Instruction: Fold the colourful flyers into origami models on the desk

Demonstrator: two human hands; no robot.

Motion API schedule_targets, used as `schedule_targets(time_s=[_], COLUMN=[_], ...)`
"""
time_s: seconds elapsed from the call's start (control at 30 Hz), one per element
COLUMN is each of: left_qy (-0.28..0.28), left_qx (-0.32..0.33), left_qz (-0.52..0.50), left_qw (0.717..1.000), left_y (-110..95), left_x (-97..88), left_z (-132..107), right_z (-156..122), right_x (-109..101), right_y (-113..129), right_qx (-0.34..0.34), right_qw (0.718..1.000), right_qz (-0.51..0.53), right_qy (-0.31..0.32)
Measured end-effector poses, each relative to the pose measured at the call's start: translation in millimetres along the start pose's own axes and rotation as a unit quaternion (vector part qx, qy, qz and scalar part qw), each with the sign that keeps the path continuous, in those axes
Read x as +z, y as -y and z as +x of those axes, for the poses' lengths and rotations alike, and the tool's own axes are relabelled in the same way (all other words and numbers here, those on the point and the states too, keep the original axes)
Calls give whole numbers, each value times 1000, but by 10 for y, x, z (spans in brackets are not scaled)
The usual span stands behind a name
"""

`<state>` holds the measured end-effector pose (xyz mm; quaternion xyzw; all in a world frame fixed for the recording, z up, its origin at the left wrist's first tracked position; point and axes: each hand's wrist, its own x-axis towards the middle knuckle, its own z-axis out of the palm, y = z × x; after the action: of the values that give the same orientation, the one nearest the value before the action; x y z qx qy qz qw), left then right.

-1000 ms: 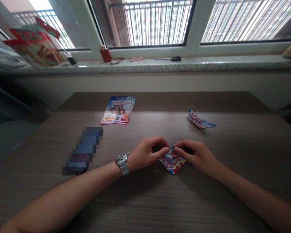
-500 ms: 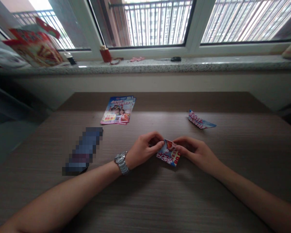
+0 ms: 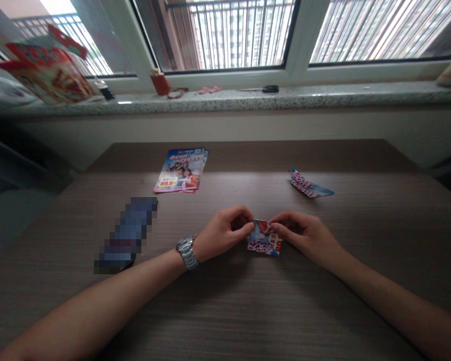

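A small folded piece of printed paper (image 3: pixel 263 241), red, white and blue, lies on the wooden table (image 3: pixel 248 301) between my two hands. My left hand (image 3: pixel 222 231), with a metal watch at the wrist, pinches its upper left edge. My right hand (image 3: pixel 302 233) pinches the upper right edge. Both sets of fingers are curled and meet over the top of the paper.
A colourful flyer stack (image 3: pixel 181 170) lies farther back on the left. Another folded paper piece (image 3: pixel 308 184) rests at the back right. A blurred dark object (image 3: pixel 127 233) sits to the left. The stone windowsill (image 3: pixel 248 100) holds a red cup, scissors and bags.
The folded paper has been turned and flattened between my fingers; it stuck out toward me as a diamond and now lies squarer. Both hands have shifted slightly away from me.
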<state>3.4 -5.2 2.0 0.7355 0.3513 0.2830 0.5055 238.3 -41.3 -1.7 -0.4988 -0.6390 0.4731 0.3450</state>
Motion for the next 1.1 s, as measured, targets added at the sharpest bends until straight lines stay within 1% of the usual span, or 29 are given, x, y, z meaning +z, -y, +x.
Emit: schedule_targets(time_s=[0.17,0.33,0.47,0.57,0.67,0.93,1.1], left_qy=[19,27,7,-24,-41,-42,-40], left_qx=[4,34,54,53,57,67,72], left_qz=[7,65,94,93,90,103,105], left_qw=[1000,997,994,994,993,992,991], left_y=[-24,-72,-86,-92,-103,-87,-97], left_x=[9,5,-13,-21,-20,-19,-21], left_z=[-10,-32,-33,-28,-26,-25,-18], right_z=[-7,-21,-26,-19,-11,-15,-6], right_x=[-9,0,9,-5,-23,-24,-25], right_y=[-15,8,35,47,51,29,23], right_qx=[-12,-19,-15,1,15,8,16], right_qw=[999,998,999,1000,999,999,998], right_qz=[-35,-52,-36,-6,24,47,55], right_qy=[4,13,15,-2,-14,-22,-25])
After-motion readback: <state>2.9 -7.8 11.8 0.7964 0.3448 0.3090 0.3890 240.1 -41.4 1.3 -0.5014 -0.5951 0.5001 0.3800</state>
